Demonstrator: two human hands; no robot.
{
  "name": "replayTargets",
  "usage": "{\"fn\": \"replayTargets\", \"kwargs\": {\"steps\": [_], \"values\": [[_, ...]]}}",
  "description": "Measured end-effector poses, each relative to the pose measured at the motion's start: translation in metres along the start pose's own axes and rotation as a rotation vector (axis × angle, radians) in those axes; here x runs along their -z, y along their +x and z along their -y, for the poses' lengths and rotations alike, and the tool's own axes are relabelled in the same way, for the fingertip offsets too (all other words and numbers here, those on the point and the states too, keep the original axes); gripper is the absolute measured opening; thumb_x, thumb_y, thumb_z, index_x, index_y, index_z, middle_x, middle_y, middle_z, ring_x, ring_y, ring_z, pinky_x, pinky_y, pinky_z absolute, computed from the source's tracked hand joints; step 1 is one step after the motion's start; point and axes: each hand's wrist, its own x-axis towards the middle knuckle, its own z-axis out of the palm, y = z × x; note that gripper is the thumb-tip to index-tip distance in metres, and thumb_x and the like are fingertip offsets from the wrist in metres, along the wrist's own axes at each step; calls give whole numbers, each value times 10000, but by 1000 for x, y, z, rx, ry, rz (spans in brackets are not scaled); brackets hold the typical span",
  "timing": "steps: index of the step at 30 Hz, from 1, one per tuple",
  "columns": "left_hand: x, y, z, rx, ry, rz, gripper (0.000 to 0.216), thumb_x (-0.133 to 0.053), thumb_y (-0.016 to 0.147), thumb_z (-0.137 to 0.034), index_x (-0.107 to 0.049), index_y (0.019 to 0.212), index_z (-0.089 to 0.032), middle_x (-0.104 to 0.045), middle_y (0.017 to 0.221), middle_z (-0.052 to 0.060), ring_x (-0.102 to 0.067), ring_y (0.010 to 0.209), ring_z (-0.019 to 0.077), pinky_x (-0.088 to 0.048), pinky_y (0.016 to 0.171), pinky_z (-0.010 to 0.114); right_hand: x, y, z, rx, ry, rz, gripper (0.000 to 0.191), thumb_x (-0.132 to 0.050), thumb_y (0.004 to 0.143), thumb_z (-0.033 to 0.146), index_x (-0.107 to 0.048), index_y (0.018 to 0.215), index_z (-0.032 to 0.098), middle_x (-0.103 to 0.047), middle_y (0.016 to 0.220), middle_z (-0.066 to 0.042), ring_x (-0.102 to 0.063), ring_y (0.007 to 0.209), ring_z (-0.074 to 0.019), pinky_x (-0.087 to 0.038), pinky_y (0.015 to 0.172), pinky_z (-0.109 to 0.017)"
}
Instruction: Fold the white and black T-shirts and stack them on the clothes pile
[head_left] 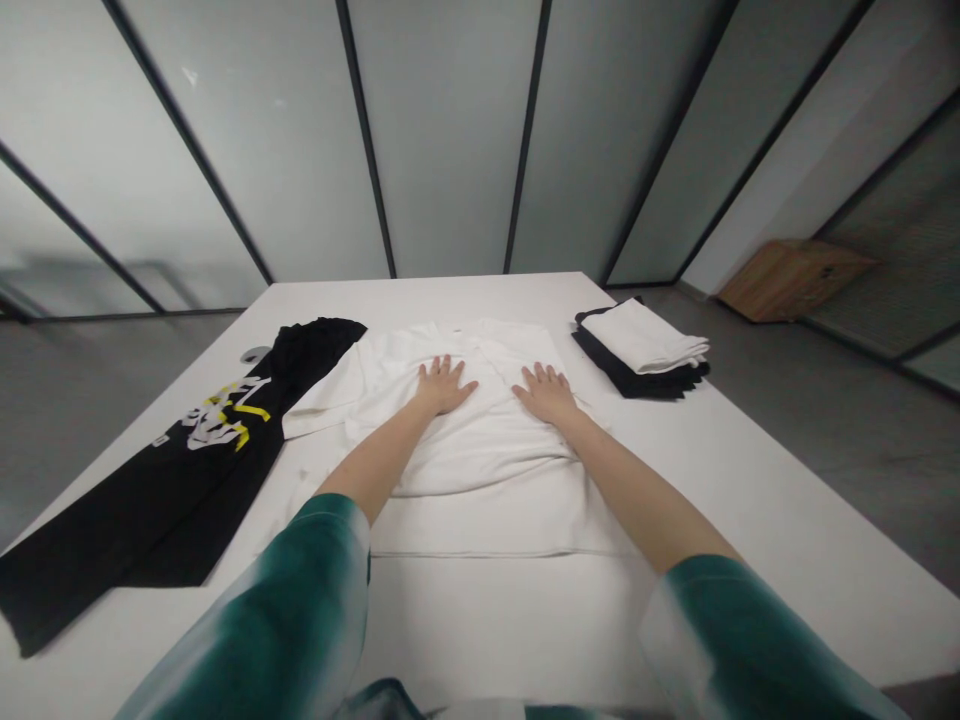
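Observation:
Spread over the middle of the table is a white T-shirt (480, 460), its collar at the far side and its hem toward me. My left hand (445, 386) lies flat on the shirt's upper left part, fingers spread. On the upper right part rests my right hand (545, 394), palm down with fingers apart. Wrinkles run across the fabric below both hands. One sleeve (330, 392) points out to the left; the right sleeve is mostly hidden behind my right forearm.
Left of the shirt lies a black T-shirt (187, 490) with a white and yellow print, a grey hanger hook (255, 354) beside it. A stack of folded black clothes (637, 380) topped by a folded white garment (646, 336) sits at the table's (787, 520) right edge. Frosted glass panels (450, 140) stand behind.

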Motion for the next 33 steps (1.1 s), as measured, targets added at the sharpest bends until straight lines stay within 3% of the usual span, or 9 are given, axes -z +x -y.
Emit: {"fn": "replayTargets", "kwargs": {"steps": [7, 10, 15, 19, 22, 24, 27, 30, 33], "values": [[-3, -9, 0, -16, -7, -2, 771, -214, 944, -658, -258, 1572, -213, -150, 1657, 121, -115, 1525, 325, -130, 1202, 558, 2, -13, 2, 18, 1, 12, 693, -224, 997, 597, -301, 1568, 212, -243, 1633, -136, -223, 1492, -333, -186, 1184, -504], [10, -11, 12, -30, -111, 13, 659, -273, 974, -529, -347, 1530, -182, -329, 1604, 114, -298, 1479, 266, -256, 1186, 445, 5, -13, 3, 16, 8, 23, 685, -228, 998, 583, -312, 1564, 206, -249, 1631, -135, -228, 1490, -336, -193, 1184, -505], [43, -23, 88, 64, -150, -112, 508, -417, 873, -230, -549, 1360, -174, -632, 1348, 84, -589, 1220, 207, -434, 1036, 303, 4, -12, 1, 27, 18, 5, 682, -226, 996, 593, -323, 1558, 220, -264, 1626, -134, -240, 1487, -330, -201, 1178, -511], [52, -55, 163, 190, 53, 8, 571, -527, 796, -248, -559, 1360, -168, -573, 1413, 126, -533, 1290, 271, -403, 1065, 337, 4, -12, 2, 21, 23, 12, 681, -242, 996, 592, -333, 1553, 212, -262, 1625, -140, -240, 1486, -332, -199, 1178, -502], [45, -85, 197, 186, 156, 86, 657, -588, 746, -241, -529, 1395, -154, -441, 1531, 149, -407, 1404, 313, -342, 1120, 374, 4, -12, 3, 22, 27, 20, 675, -256, 996, 580, -340, 1550, 205, -255, 1627, -145, -239, 1485, -339, -199, 1178, -505], [40, -103, 208, 201, 189, 19, 618, -549, 780, -232, -529, 1394, -164, -416, 1549, 141, -407, 1402, 311, -344, 1116, 382, 4, -11, 2, 27, 29, 17, 676, -256, 994, 581, -340, 1549, 206, -254, 1627, -145, -239, 1485, -340, -200, 1177, -510], [38, -117, 212, 294, 151, -129, 475, -443, 856, -231, -603, 1300, -171, -565, 1404, 141, -544, 1266, 291, -414, 1037, 352, 2, -10, 1, 27, 32, 14, 679, -250, 991, 587, -337, 1550, 210, -253, 1628, -142, -237, 1486, -337, -199, 1177, -512], [51, -118, 213, 524, 22, -275, 435, -357, 906, -237, -624, 1241, -155, -677, 1201, 149, -616, 1137, 298, -469, 933, 352, 1, -10, 0, 28, 29, 14, 680, -243, 990, 588, -336, 1551, 214, -258, 1627, -139, -242, 1486, -335, -204, 1176, -513], [72, -111, 220, 692, -96, -399, 444, -319, 924, -221, -599, 1253, -119, -679, 1194, 164, -602, 1151, 309, -472, 920, 371, 2, -10, 0, 27, 24, 6, 673, -244, 992, 578, -335, 1553, 216, -264, 1625, -135, -247, 1484, -335, -206, 1176, -512]]}}
